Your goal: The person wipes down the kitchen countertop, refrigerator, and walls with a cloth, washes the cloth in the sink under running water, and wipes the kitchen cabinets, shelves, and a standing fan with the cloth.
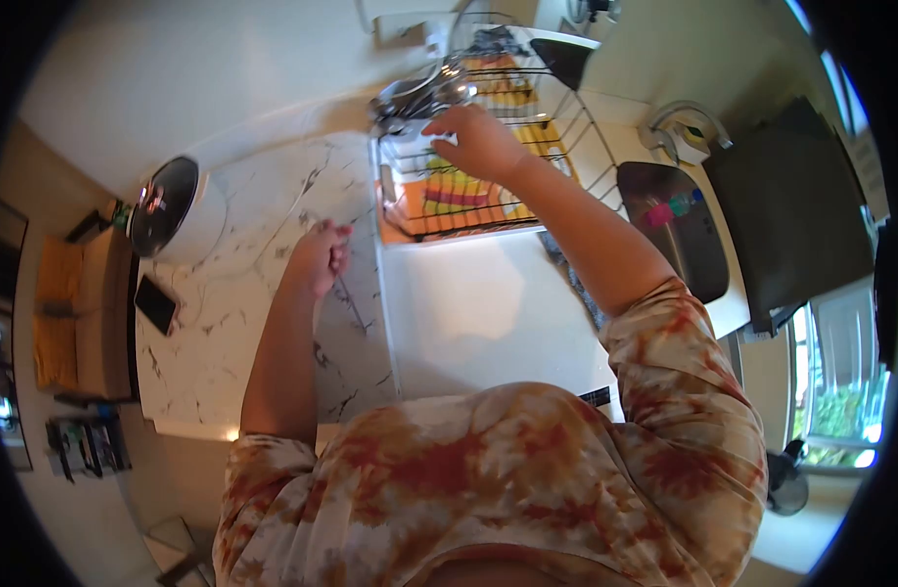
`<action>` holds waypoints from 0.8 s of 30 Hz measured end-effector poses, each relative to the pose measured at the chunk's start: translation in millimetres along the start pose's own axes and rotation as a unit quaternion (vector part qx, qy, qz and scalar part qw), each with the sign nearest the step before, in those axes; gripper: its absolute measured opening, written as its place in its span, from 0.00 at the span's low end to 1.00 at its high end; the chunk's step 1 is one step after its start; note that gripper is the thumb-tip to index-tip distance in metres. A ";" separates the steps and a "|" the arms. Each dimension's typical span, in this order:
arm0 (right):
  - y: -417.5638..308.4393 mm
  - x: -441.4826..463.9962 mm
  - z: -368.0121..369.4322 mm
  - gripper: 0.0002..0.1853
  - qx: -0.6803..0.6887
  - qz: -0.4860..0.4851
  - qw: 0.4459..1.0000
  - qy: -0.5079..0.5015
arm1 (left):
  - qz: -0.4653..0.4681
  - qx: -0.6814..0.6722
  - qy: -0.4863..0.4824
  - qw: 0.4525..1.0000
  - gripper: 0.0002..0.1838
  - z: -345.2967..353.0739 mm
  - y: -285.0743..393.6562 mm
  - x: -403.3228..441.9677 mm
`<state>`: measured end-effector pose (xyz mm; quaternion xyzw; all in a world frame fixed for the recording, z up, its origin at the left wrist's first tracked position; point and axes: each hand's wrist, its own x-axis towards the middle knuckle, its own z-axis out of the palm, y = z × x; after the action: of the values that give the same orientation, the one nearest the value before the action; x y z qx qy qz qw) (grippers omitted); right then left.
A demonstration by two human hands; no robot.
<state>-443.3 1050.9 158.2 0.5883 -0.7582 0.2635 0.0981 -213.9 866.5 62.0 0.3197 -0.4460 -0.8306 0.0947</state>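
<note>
My right hand (476, 143) is over the left part of a black wire dish rack (498, 230), with its fingers apart near some shiny metal utensils (454, 88). Nothing shows between those fingers. Under the rack lies a colourful patterned mat (454, 191). My left hand (322, 256) hovers above the marbled countertop (263, 284), left of the rack, its fingers curled together. Whether anything small is inside them is hidden.
A dark-lidded round container (165, 205) and a black phone (156, 303) are on the left. At the right are a sink (698, 259) with pink and blue items, a faucet (689, 110) and a large dark panel (791, 210).
</note>
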 end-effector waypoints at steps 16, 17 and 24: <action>-28.1 -145.0 -69.6 0.07 0.218 0.186 0.922 -0.261 | 0.005 -0.036 -0.384 0.923 0.24 47.4 23.6 -73.0; -7.0 -169.9 -69.5 0.07 0.166 0.322 0.893 -0.268 | 0.006 -0.040 -0.392 0.919 0.24 53.6 21.9 -73.8; 4.8 -295.5 -2.5 0.24 -0.190 0.402 0.892 -0.077 | 0.006 0.034 -0.380 0.925 0.06 103.2 0.3 -86.9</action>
<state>-363.0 1301.3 23.4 0.2218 -0.9707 0.0854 0.0346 -209.9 975.0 142.2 -0.0190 -0.4781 -0.8737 -0.0879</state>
